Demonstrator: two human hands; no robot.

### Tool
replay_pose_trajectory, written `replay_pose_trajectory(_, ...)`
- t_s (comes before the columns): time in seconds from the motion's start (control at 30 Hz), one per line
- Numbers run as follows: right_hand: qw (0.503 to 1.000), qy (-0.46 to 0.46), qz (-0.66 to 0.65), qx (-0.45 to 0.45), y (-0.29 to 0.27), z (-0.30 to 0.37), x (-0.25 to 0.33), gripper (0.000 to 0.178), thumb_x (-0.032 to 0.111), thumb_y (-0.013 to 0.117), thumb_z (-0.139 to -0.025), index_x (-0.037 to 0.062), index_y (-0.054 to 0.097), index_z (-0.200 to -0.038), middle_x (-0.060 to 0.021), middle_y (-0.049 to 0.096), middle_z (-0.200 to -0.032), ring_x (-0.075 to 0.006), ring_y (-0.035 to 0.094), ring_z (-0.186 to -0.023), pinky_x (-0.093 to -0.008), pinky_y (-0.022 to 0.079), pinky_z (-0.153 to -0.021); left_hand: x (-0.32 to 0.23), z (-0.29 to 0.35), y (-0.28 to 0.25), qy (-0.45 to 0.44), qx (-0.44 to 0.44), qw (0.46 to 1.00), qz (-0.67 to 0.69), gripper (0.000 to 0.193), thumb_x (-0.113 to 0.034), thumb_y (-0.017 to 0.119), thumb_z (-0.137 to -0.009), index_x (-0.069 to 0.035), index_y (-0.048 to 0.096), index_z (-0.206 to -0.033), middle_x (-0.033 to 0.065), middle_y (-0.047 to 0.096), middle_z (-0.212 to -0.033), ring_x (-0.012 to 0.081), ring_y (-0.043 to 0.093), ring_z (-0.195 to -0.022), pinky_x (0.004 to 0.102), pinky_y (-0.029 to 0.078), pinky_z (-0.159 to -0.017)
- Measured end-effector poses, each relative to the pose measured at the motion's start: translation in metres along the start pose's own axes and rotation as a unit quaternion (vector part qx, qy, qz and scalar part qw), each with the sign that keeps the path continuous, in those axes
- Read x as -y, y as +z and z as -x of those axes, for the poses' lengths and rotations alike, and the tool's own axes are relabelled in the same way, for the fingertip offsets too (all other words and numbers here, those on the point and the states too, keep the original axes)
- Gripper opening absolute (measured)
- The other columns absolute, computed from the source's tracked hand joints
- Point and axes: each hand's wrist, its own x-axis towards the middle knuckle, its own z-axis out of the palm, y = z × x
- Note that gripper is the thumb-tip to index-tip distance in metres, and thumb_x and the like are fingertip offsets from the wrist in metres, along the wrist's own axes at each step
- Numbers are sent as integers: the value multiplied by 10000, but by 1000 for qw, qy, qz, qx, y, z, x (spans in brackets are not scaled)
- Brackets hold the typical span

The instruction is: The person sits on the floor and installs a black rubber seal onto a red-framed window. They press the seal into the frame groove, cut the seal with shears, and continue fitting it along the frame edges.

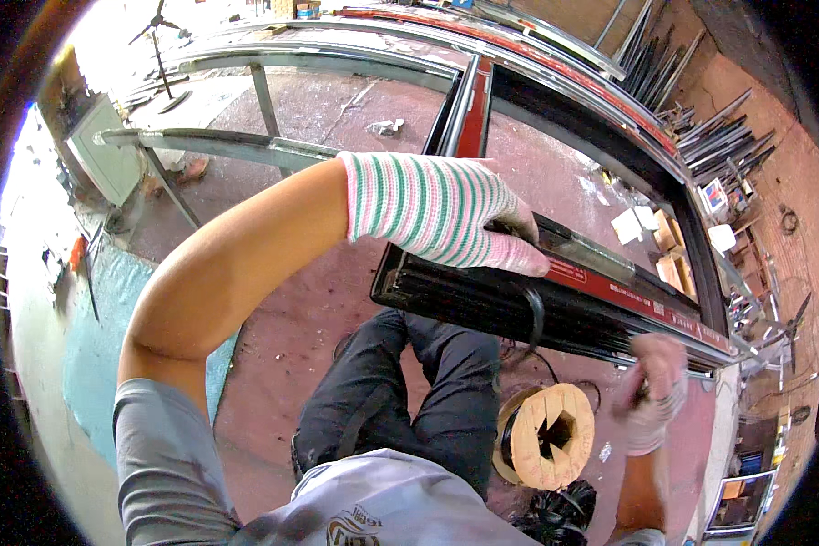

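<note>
My left hand point(455, 214), in a white knitted glove with green and pink stripes, grips the near bar of a black window frame point(446, 291). Its thumb lies along the bar and its fingertips are hidden on the far side. A red printed film point(610, 289) runs along the bar. Just below the thumb, a black flexible strip point(537, 318) loops out over the bar's near side. My right hand point(651, 396), gloved and slightly motion-blurred, is curled closed near the bar's right end. What it holds, if anything, cannot be made out.
A cardboard-sided reel point(564, 428) stands on the reddish floor below the bar, beside a black bundle point(560, 510). Metal rails point(227, 141) extend at the left. Cardboard boxes point(672, 250) and stacked metal profiles point(719, 132) lie at the right.
</note>
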Motion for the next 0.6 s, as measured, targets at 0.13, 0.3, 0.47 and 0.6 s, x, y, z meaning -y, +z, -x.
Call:
replay_pose_trajectory(0.13,981,137,-128,43,26,9,42,223,3,619,-839,26,623,-1060,-156,675,-963,-317,662,-860,-395,531,-766,-13,-10,1,-44,21,998,-34,514,-482,566,-984,-40,675,-1222,235,676,-1067,385,610,-1075,447,453,-997)
replay_pose_trajectory(0.3,908,285,-290,105,35,57,61,311,107,713,-847,1,623,-1125,-183,706,-1028,-356,687,-901,-384,556,-787,-12,-9,4,-56,26,995,-74,495,-468,542,-999,-47,673,-1224,200,666,-1222,417,532,-1269,478,301,-1176)
replay_pose_trajectory(0.47,817,302,-454,188,103,94,49,559,288,619,-967,-29,454,-1397,-264,504,-1371,-400,459,-1296,-442,355,-1105,-24,-15,4,-96,33,989,-105,460,-449,560,-998,-75,675,-1239,167,664,-1261,433,427,-1378,500,272,-1191)
replay_pose_trajectory(0.6,604,415,-662,159,83,92,45,371,328,613,-1009,-28,659,-1101,-16,679,-880,-78,578,-869,-254,461,-841,-18,-11,8,-73,-5,989,-130,498,-506,548,-992,-75,709,-1182,186,686,-1101,354,612,-1113,412,459,-1020)
